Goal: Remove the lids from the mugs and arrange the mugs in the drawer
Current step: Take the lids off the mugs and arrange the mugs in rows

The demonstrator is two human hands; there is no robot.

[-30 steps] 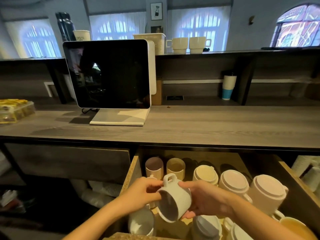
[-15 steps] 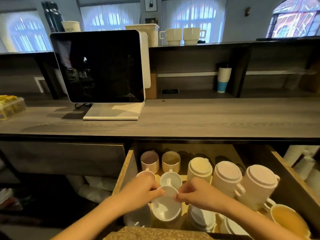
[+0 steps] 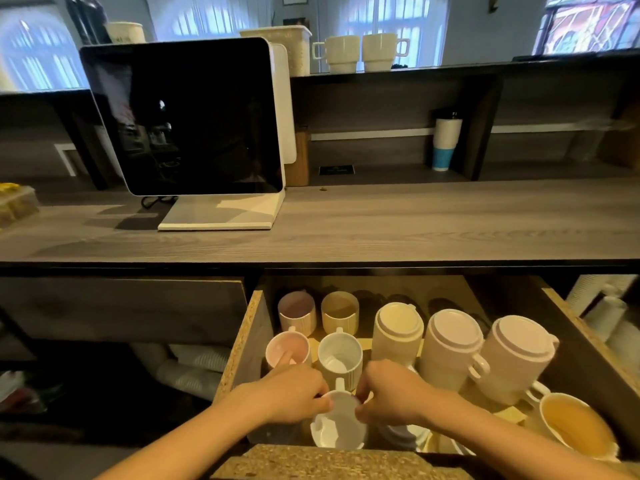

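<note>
A white mug (image 3: 337,426) stands upright and lidless near the front of the open wooden drawer (image 3: 247,344). My left hand (image 3: 294,396) grips its left rim and my right hand (image 3: 391,396) grips its right rim. Behind it stand another open white mug (image 3: 340,358) and a pink open mug (image 3: 287,349). Two more open mugs (image 3: 339,308) stand in the back row. To the right, three mugs carry lids: a cream one (image 3: 398,327), a pale pink one (image 3: 453,341) and a larger one (image 3: 516,351).
A yellow open cup (image 3: 575,424) lies at the drawer's front right. The grey counter (image 3: 415,223) above the drawer holds a black screen on a white stand (image 3: 187,116). Two white mugs (image 3: 360,51) stand on the top shelf. Stacked paper cups (image 3: 602,313) sit right of the drawer.
Both hands have lowered the white mug from a tilted hold above the drawer to upright near the drawer's front. The view has tipped slightly downward.
</note>
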